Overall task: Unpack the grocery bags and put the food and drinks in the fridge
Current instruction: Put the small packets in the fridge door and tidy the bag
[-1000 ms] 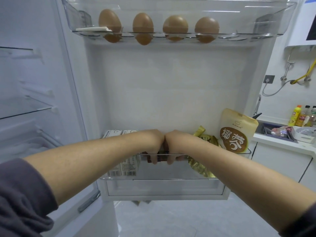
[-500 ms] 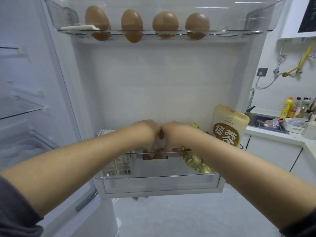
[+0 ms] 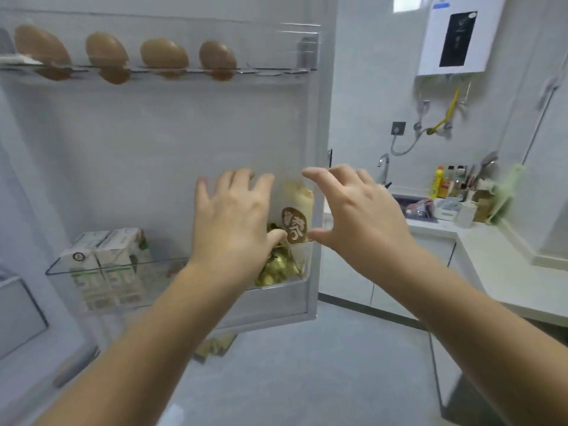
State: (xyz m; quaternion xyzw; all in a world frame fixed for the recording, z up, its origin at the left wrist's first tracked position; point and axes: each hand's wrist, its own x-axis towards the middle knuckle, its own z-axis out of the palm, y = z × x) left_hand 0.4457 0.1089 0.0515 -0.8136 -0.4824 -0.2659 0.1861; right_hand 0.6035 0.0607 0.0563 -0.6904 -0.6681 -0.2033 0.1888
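1. Grey floor lies below the open fridge door (frame's blurry).
2. Left hand & right hand: fingers spread, holding nothing, hovering just before the lower door bin.
3. Bin holds milk cartons at left, gold packet & beige pouch at right, stood behind the rail, prob. so nothing tips.
4. Eggs sit in the top rack; counter beyond, at right.

The left hand and the right hand are both uncovered, their outlines softened by motion blur, so the nails and finer details cannot be made out. The left forearm and the right forearm are bare along the whole length that shows, right to the edge of view.
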